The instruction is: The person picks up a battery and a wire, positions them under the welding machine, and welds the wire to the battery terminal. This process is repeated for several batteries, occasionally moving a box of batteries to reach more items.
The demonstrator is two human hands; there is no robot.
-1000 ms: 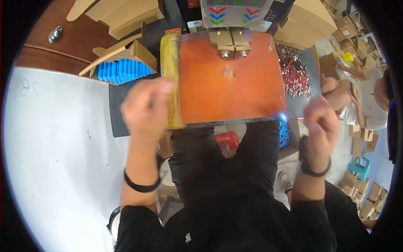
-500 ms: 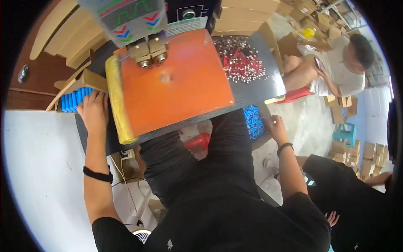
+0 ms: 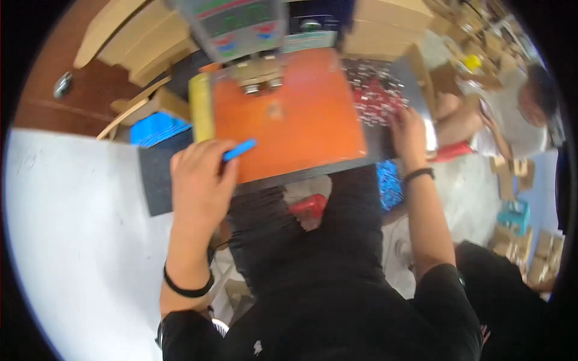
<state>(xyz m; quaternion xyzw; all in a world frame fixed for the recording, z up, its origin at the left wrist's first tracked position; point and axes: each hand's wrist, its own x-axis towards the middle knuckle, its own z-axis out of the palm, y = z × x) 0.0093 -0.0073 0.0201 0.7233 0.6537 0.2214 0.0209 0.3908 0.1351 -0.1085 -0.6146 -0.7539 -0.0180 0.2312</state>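
Note:
My left hand [image 3: 201,174] is closed round one end of a slim blue cylinder that looks like a battery cell [image 3: 244,148]. The cell's free end points right, over the near left part of the orange mat [image 3: 301,132]. At the right of the bench, my right hand [image 3: 410,135] has its fingertips bent together at the edge of a heap of small red and silver metal-ended pieces [image 3: 374,96]. Blur hides what lies between those fingers. Above the mat hang the two metal tips of a bench machine [image 3: 262,78].
More blue cells [image 3: 158,129] stand in a carton at the left. A yellow roll-like edge [image 3: 201,105] borders the mat. Below the bench's right side is a container of blue pieces [image 3: 390,183]. One person [image 3: 530,96] sits at the right; another in black [image 3: 500,289] is nearer.
My left hand has come from the carton to the mat with a blue cell. My right hand has moved up from beside the lower blue pieces to the red and silver heap. The view has shifted.

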